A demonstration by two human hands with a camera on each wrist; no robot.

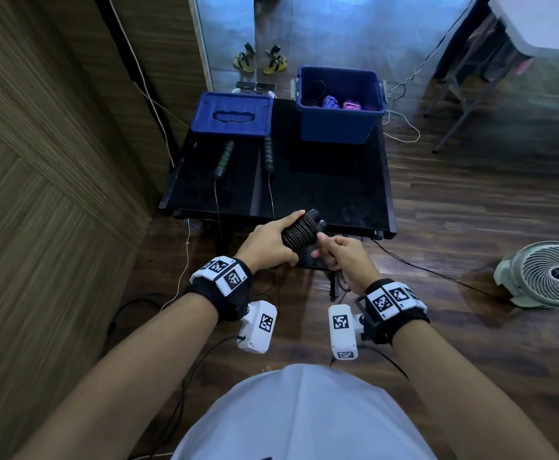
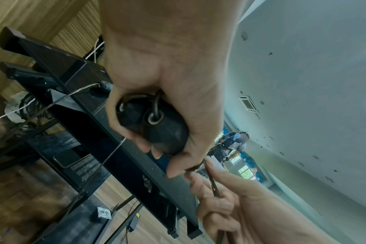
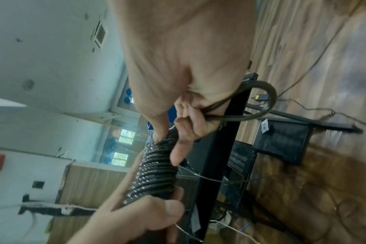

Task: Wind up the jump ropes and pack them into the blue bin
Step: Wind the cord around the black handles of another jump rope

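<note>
My left hand (image 1: 271, 240) grips a pair of black jump rope handles with dark cord wound tightly round them (image 1: 299, 232) (image 3: 155, 171), held just in front of the black table's near edge. The handle ends (image 2: 155, 122) show between the curled fingers in the left wrist view. My right hand (image 1: 341, 254) pinches the loose end of the cord (image 3: 255, 102), which loops beside the wrist. A second jump rope with green-black handles (image 1: 225, 157) (image 1: 268, 154) lies on the table, its thin cord hanging over the front edge. The open blue bin (image 1: 339, 124) stands at the table's back right and holds purple and pink wound ropes (image 1: 341, 102).
The bin's blue lid (image 1: 233, 116) lies at the back left of the black table (image 1: 321, 190). A wooden wall panel runs along the left. A white fan (image 1: 550, 273) stands on the floor at right, with cables trailing about. Sandals (image 1: 259, 59) and a white folding table (image 1: 543, 24) are farther back.
</note>
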